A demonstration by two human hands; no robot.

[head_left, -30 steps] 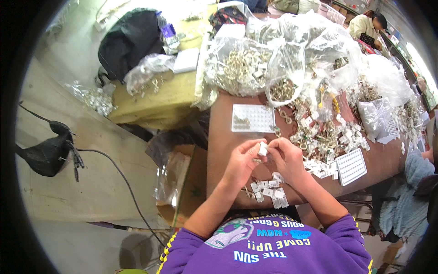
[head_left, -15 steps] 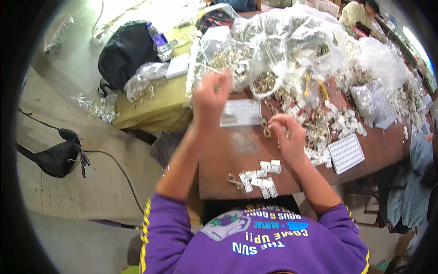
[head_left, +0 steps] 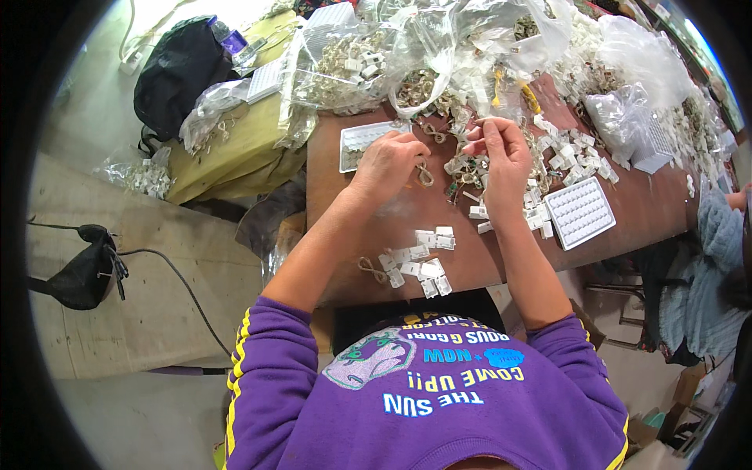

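Observation:
My left hand [head_left: 392, 162] is over the right side of a white gridded tray [head_left: 350, 164], fingers pinched together. A small looped beige cord [head_left: 424, 175] shows right at its fingertips and seems gripped there. To its right, my right hand [head_left: 505, 153] is raised above a heap of cords and white plastic pieces [head_left: 540, 205]. Its thumb and index finger meet in a pinch; what is between them is too small to make out. Nearer me lie several white square plastic parts [head_left: 429, 270], with another looped cord [head_left: 371, 270] beside them.
Another white tray [head_left: 580, 213] lies on the brown table [head_left: 470, 262] at right. Clear bags of cords and white parts [head_left: 345, 74] crowd the far side. At left, a black bag [head_left: 184, 86] and a bottle [head_left: 227, 35] rest on a yellowish covered surface [head_left: 227, 168].
My left hand has come down from its raised place to the looped cord by the tray. My right hand has moved away from that cord, up and to the right. The view has shifted.

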